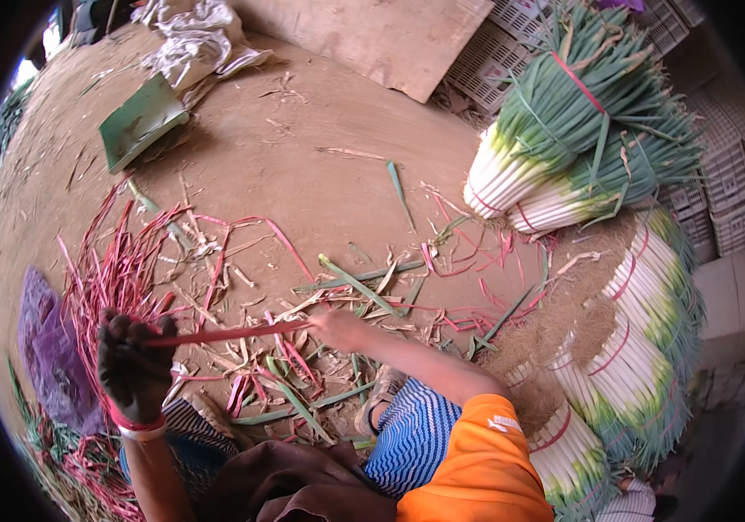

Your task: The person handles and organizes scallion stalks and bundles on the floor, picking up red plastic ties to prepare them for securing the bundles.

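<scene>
A red tying strip [233, 333] is stretched nearly level between my two hands. My left hand [135, 361], in a dark glove, is closed around its left end, beside a tangled heap of red strips [124, 270]. The other end is pinched in the bare fingers of my right hand [336, 329], above the littered floor in front of my knees. Bundles of green onions [638, 365] tied with red strips lie along my right side. Farther off at the right, more tied green onion bundles [555, 139] are stacked with their white ends toward me.
A purple plastic bag [52, 352] lies left of the strip heap. Loose green leaves [359, 283] and dry scraps litter the ground. Farther away are a green bent sheet [142, 122], a white sack [198, 43] and a board [372, 35]. Plastic crates [724, 165] stand at the right.
</scene>
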Motion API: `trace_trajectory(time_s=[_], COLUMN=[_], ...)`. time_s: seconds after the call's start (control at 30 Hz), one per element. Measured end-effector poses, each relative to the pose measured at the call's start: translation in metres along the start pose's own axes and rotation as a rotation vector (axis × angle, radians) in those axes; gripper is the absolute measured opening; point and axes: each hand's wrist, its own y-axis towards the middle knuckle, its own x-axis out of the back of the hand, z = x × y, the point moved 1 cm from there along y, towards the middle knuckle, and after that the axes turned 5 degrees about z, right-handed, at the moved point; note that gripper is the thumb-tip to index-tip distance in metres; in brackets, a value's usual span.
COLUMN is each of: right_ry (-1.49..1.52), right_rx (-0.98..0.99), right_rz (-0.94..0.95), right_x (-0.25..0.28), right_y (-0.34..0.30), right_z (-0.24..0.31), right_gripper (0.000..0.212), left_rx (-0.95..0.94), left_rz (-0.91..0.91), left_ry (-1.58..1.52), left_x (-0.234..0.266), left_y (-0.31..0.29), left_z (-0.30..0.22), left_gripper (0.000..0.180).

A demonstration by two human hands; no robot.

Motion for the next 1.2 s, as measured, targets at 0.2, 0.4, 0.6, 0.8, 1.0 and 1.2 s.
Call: trace_trajectory(time_s=[0.2,0.4,0.6,0.8,1.0,1.2], right_ry=[0.134,0.238,0.119,-0.043,-0.013,0.051], right_rx=[-0.055,-0.297,-0.831,-0.920,-0.891,-0.641], right_rz=[0.028,-0.039,-0.449,-0.545,-0.338,-0.833], right_x=[-0.016,-0.036,-0.065,-0.088,-0.079,-0.015], right_y=[-0.001,-0.029,-0.114,-0.141,-0.108,-0.083], right_z=[-0.011,-0.110,-0.248,-0.290,-0.278,-0.248], right_gripper=[0.024,0.017,0.015,0.025,0.011,0.015], left_rx=[0.047,0.263,0.285,0.448,0.493,0.569], left_rz=[-0.217,-0.474,-0.783,-0.632,-0.549,-0.470], left_ry=[0.184,0.386,0.569,0.734,0.768,0.660], left_x=[0.046,0.079,0.083,0.100,0.098,0.097], left_y=[0.001,-0.006,-0.010,-0.010,-0.005,-0.008], left_z=[-0.008,0.002,0.002,0.028,0.035,0.035], left_gripper=[0.027,0.022,0.017,0.017,0.017,0.018])
